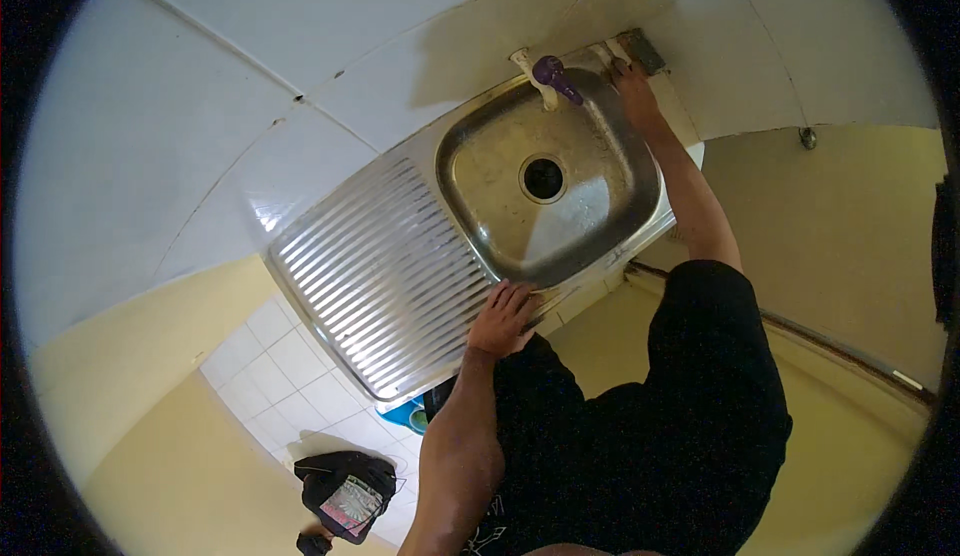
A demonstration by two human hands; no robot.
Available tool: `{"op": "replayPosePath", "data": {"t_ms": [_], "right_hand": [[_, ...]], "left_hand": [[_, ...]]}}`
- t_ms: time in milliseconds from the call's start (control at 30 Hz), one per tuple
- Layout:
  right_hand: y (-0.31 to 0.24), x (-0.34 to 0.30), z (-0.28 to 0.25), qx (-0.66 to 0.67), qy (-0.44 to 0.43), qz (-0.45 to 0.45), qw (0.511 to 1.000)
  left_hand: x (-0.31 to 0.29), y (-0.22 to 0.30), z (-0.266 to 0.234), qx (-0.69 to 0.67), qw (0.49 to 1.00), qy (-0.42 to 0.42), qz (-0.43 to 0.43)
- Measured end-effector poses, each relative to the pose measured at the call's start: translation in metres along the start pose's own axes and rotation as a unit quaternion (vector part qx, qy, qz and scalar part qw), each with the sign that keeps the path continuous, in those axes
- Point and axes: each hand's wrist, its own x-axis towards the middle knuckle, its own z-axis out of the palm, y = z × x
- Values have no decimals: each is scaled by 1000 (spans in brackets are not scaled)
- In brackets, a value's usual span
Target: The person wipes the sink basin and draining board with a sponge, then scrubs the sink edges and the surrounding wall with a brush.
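Note:
My left hand (503, 323) rests on the front edge of the stainless steel sink (548, 246), its fingers stretched out flat over the rim. Over at the far right corner, my right hand (634, 88) reaches to the ledge behind the basin. Its fingertips are close to a dark block-like thing (642, 51) and a small whitish piece (604, 53); whether they grip either is too small to tell. A pale tap (521, 60) with a purple spout piece (557, 79) stands at the back of the basin. The round drain (543, 178) shows dark in the basin floor.
A ridged drainboard (385, 271) extends left of the basin. Behind is a wall of pale tiles (230, 86). On the tiled floor at lower left, a person in black clothing (345, 491) is near a blue container (405, 415) partly under the drainboard.

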Motion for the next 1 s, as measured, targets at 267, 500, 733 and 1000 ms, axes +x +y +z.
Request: {"op": "replayPosePath", "data": {"t_ms": [267,500,733,1000], "right_hand": [[-35,-11,-29,26,7,-19,999],[20,-14,17,20,103,-44,993],[-5,4,-10,67,54,10,996],[-61,-70,-46,94,-27,89,991]], "left_hand": [[-10,-2,-4,13,1000,-13,-10],[4,5,-2,10,999,-29,17],[-2,3,-5,22,999,-23,18],[-4,4,-11,27,1000,-8,12]]}}
